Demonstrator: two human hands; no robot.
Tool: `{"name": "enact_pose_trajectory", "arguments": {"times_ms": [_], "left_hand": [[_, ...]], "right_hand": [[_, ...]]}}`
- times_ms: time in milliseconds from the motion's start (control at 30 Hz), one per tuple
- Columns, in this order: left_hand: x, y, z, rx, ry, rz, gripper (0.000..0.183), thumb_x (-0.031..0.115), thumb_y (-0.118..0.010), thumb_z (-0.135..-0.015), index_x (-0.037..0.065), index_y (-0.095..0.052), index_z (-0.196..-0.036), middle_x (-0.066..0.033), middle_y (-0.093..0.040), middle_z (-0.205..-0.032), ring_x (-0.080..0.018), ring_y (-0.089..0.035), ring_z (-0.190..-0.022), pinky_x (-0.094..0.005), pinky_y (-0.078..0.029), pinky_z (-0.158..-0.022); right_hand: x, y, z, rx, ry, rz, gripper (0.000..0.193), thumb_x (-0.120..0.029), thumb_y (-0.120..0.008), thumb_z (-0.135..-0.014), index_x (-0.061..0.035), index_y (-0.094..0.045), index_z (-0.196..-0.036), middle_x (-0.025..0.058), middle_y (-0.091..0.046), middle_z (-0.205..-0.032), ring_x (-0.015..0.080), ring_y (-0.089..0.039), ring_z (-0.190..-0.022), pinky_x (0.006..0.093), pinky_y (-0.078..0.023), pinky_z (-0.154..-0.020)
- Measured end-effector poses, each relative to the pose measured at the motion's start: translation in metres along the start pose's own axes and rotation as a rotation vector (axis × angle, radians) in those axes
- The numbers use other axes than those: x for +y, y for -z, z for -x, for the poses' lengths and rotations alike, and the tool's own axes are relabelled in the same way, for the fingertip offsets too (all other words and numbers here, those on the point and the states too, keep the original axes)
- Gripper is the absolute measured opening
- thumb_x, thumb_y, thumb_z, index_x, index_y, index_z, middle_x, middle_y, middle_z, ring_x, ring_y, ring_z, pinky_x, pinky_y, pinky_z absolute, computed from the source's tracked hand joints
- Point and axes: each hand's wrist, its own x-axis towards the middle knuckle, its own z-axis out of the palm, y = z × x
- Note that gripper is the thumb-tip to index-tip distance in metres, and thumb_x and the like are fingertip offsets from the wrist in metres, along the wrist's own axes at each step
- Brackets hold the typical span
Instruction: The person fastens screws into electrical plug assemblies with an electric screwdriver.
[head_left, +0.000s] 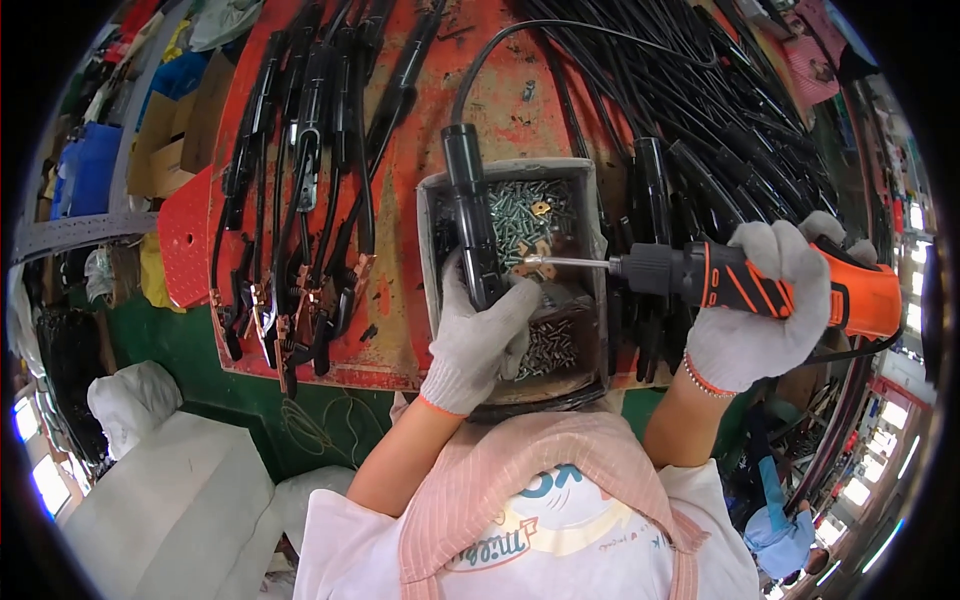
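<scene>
My left hand (pixel 481 338), in a pale knitted glove, is closed around the lower end of a black tubular cable handle (pixel 467 180). A thin black cable loops from its far end. In my gloved right hand (pixel 765 305) lies an orange and black electric screwdriver (pixel 690 273). Its long bit points left over the box, and the tip is close to my left fingers and the handle. Beneath them stands a worn box (pixel 598 215) with silvery screws (pixel 520 215) in its far part and darker screws (pixel 550 350) in its near part. Small copper-coloured pieces (pixel 540 262) lie among the screws.
Black cable assemblies with copper-coloured jaws (pixel 300 290) lie on the left of the scuffed red table (pixel 395 300). More black handles and cables (pixel 720 170) are heaped at the right. A white-wrapped block (pixel 180 490) stands at the near left. Another person (pixel 785 535) is at the lower right.
</scene>
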Motion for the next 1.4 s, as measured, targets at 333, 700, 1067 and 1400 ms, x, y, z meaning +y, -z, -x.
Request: {"name": "enact_pose_trajectory", "arguments": {"times_ms": [333,700,1067,1400], "left_hand": [[-0.004,0.0,0.0,0.046,-0.008,-0.086,0.07,0.004,-0.063,-0.084,0.012,-0.023,-0.141,-0.006,-0.059,-0.084,-0.0107,-0.053,-0.047,-0.0229,-0.04,-0.033],[-0.007,0.003,-0.002,0.027,0.003,-0.098,0.085,0.007,-0.069,-0.081,0.009,-0.016,-0.148,-0.0049,-0.057,-0.086,-0.0106,-0.052,-0.052,-0.0261,-0.044,-0.041],[-0.006,0.005,-0.004,0.023,0.038,-0.084,0.082,0.006,-0.067,-0.084,0.011,-0.016,-0.149,-0.0037,-0.056,-0.085,-0.0103,-0.051,-0.05,-0.0249,-0.042,-0.04],[-0.018,0.007,-0.011,0.002,-0.018,-0.153,0.077,0.01,-0.068,-0.086,0.014,-0.019,-0.146,-0.0024,-0.054,-0.08,-0.0114,-0.052,-0.049,-0.0258,-0.043,-0.039]], "right_hand": [[0.003,-0.018,0.029,-0.171,-0.021,-0.005,0.071,0.014,-0.048,-0.083,-0.0294,-0.034,-0.137,0.005,-0.05,-0.118,0.0109,-0.045,-0.063,0.0246,-0.04,-0.054],[-0.003,-0.026,0.052,-0.296,-0.141,0.06,0.059,0.011,-0.051,-0.085,-0.0259,-0.04,-0.13,0.0063,-0.051,-0.121,0.0161,-0.052,-0.065,0.0326,-0.05,-0.06],[0.01,-0.03,0.053,-0.457,-0.269,0.285,0.069,0.014,-0.052,-0.08,-0.0238,-0.033,-0.135,0.0071,-0.047,-0.115,0.0184,-0.051,-0.062,0.0339,-0.047,-0.056],[0.008,-0.024,0.049,-0.553,-0.16,0.438,0.079,0.017,-0.052,-0.076,-0.022,-0.027,-0.14,0.008,-0.044,-0.109,0.0204,-0.051,-0.059,0.035,-0.044,-0.053]]}}
